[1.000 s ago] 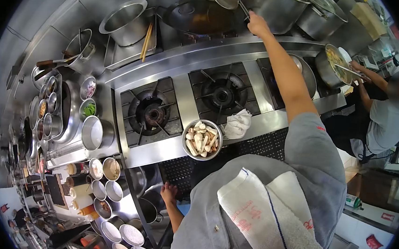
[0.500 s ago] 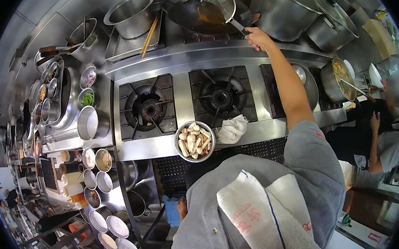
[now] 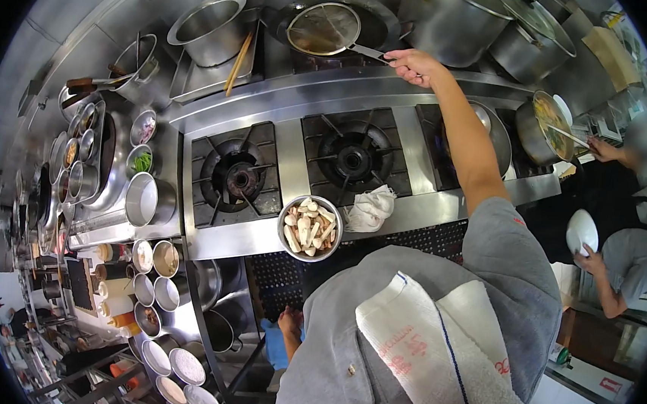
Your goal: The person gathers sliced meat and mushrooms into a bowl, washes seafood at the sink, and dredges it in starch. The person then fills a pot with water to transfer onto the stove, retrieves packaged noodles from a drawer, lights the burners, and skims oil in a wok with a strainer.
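My right hand [image 3: 412, 66] is closed around the handle of a round mesh strainer [image 3: 324, 29]. The strainer's basket is over the dark wok [image 3: 380, 30] on the back row; whether it touches what is inside, I cannot tell. Low beside my body hangs my left hand [image 3: 291, 321], close to a blue cloth [image 3: 276, 341]; its fingers are too small to read. A metal bowl [image 3: 282, 244] of cut, pale mushroom-like pieces [image 3: 310, 227] stands at the stove's front edge. Against it lies a crumpled white cloth [image 3: 371, 208].
Two burners [image 3: 354, 159] lie between me and the wok. Long chopsticks [image 3: 238, 65] rest by a deep pot [image 3: 209, 32]. Ingredient bowls [image 3: 142, 163] line the left counter. At right, a co-worker holds a white bowl [image 3: 582, 231] and a utensil in a pot [image 3: 536, 131].
The strainer has shifted left and turned flatter over the wok. My left hand has risen slightly. The co-worker has lifted a white bowl and now has a hand on the pot's utensil.
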`<state>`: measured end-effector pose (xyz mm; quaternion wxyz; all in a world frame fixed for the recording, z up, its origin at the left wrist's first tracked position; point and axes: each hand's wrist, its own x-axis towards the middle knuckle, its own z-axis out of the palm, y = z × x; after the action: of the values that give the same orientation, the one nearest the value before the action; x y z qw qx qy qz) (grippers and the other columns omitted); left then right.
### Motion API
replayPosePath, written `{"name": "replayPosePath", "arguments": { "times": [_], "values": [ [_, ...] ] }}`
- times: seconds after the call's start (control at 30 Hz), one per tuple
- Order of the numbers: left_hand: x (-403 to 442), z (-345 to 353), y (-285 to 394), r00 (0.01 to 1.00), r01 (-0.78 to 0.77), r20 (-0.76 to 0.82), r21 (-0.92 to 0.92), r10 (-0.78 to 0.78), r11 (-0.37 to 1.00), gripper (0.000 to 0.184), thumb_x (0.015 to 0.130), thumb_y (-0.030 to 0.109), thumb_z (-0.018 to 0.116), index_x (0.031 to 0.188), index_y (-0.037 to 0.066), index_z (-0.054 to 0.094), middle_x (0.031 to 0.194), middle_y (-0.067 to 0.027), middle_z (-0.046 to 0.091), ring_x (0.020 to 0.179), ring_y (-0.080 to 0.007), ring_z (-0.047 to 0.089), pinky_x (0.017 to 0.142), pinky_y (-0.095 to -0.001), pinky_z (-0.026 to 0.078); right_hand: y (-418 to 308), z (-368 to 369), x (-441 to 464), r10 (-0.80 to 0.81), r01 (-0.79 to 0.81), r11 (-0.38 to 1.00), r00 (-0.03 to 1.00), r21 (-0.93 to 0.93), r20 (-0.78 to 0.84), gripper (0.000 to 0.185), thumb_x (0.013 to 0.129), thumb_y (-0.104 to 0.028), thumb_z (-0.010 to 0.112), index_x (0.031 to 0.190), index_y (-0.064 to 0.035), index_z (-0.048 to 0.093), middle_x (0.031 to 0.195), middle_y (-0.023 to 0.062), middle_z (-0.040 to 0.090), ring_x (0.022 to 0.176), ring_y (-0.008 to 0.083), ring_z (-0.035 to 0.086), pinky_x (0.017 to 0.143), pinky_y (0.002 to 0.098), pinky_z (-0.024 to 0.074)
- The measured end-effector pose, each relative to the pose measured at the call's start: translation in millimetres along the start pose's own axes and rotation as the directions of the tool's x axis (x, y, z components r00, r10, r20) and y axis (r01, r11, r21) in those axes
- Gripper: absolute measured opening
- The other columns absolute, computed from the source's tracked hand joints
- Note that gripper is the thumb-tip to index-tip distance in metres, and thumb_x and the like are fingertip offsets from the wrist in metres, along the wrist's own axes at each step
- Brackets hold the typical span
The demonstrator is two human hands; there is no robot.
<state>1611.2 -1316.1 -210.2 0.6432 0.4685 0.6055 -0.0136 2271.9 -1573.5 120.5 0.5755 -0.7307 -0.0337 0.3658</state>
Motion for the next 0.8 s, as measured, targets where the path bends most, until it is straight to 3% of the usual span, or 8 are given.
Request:
{"name": "replayPosePath", "arguments": {
  "times": [0.13, 0.27, 0.47, 0.63, 0.7, 0.77, 0.8],
  "values": [
    [5.7, -4.4, -12.4, 0.996, 0.092, -0.011, 0.004, -0.092, 0.996, 0.020, 0.090, 0.025, 0.053, 0.087, 0.005, 0.053, 0.066, -0.0071, 0.057, 0.050, -0.0194, 0.055, 0.044, -0.0317, 0.048, 6.3, -0.2, -10.9, -0.028, 0.024, 0.994, 0.999, 0.104, 0.038, 0.047, 0.088, -0.008, 0.050, 0.133, -0.0078, 0.037, 0.059, -0.0029, 0.040, 0.039, 0.0015, 0.029, 0.030, 0.0180, 0.0194],
    [17.2, -11.0, -23.8, 0.993, 0.121, 0.017, -0.016, -0.121, 0.993, 0.020, 0.089, 0.025, 0.053, 0.087, 0.006, 0.053, 0.065, -0.0070, 0.057, 0.050, -0.0192, 0.055, 0.044, -0.0315, 0.048, 6.5, 5.6, -30.3, -0.058, 0.057, 0.996, 0.998, 0.065, 0.021, 0.047, 0.088, -0.008, 0.050, 0.133, -0.0068, 0.037, 0.059, -0.0027, 0.040, 0.039, 0.0016, 0.030, 0.030, 0.0178, 0.0193],
    [29.6, -15.1, -27.8, 0.990, 0.132, 0.043, -0.011, -0.131, 0.991, 0.019, 0.089, 0.025, 0.053, 0.086, 0.006, 0.053, 0.065, -0.0068, 0.057, 0.049, -0.0190, 0.055, 0.043, -0.0311, 0.047, -1.8, 19.3, -54.5, -0.145, 0.151, 0.987, 0.983, 0.051, -0.111, 0.050, 0.087, -0.008, 0.050, 0.135, -0.0057, 0.035, 0.060, -0.0020, 0.042, 0.039, 0.0026, 0.031, 0.031, 0.0189, 0.0202],
    [38.9, -18.5, -26.7, 0.988, 0.141, 0.072, -0.007, -0.140, 0.990, 0.019, 0.089, 0.025, 0.053, 0.086, 0.006, 0.053, 0.064, -0.0067, 0.057, 0.049, -0.0188, 0.054, 0.043, -0.0308, 0.046, -16.7, 27.0, -70.6, -0.270, 0.222, 0.960, 0.898, -0.172, -0.348, 0.058, 0.087, -0.007, 0.048, 0.140, -0.0061, 0.026, 0.057, -0.0015, 0.042, 0.039, 0.0040, 0.032, 0.031, 0.0213, 0.0225],
    [40.3, -21.1, -27.0, 0.987, 0.143, 0.075, -0.005, -0.143, 0.990, 0.019, 0.089, 0.025, 0.053, 0.085, 0.006, 0.053, 0.064, -0.0066, 0.057, 0.049, -0.0188, 0.054, 0.043, -0.0307, 0.046, -24.3, 27.6, -74.5, -0.301, 0.234, 0.946, 0.890, -0.225, -0.342, 0.060, 0.084, -0.005, 0.048, 0.140, -0.0054, 0.028, 0.057, 0.0011, 0.045, 0.039, 0.0069, 0.036, 0.031, 0.0238, 0.0278],
    [43.0, -24.5, -28.0, 0.986, 0.148, 0.075, -0.004, -0.147, 0.989, 0.019, 0.089, 0.025, 0.053, 0.085, 0.006, 0.053, 0.064, -0.0066, 0.057, 0.048, -0.0187, 0.054, 0.042, -0.0306, 0.046, -28.3, 27.6, -69.0, -0.463, 0.105, 0.792, 0.745, -0.601, -0.480, 0.062, 0.079, -0.004, 0.048, 0.138, -0.0033, 0.031, 0.063, 0.0097, 0.054, 0.041, 0.0148, 0.047, 0.032, 0.0290, 0.0373],
    [43.9, -26.9, -28.7, 0.986, 0.149, 0.075, -0.002, -0.148, 0.989, 0.019, 0.089, 0.025, 0.053, 0.085, 0.007, 0.053, 0.064, -0.0065, 0.057, 0.048, -0.0187, 0.054, 0.042, -0.0305, 0.046, -29.2, 27.3, -67.9, -0.464, 0.105, 0.792, 0.743, -0.601, -0.482, 0.062, 0.079, -0.004, 0.048, 0.138, -0.0033, 0.031, 0.063, 0.0097, 0.054, 0.041, 0.0148, 0.047, 0.032, 0.0290, 0.0373]
  ]
}}
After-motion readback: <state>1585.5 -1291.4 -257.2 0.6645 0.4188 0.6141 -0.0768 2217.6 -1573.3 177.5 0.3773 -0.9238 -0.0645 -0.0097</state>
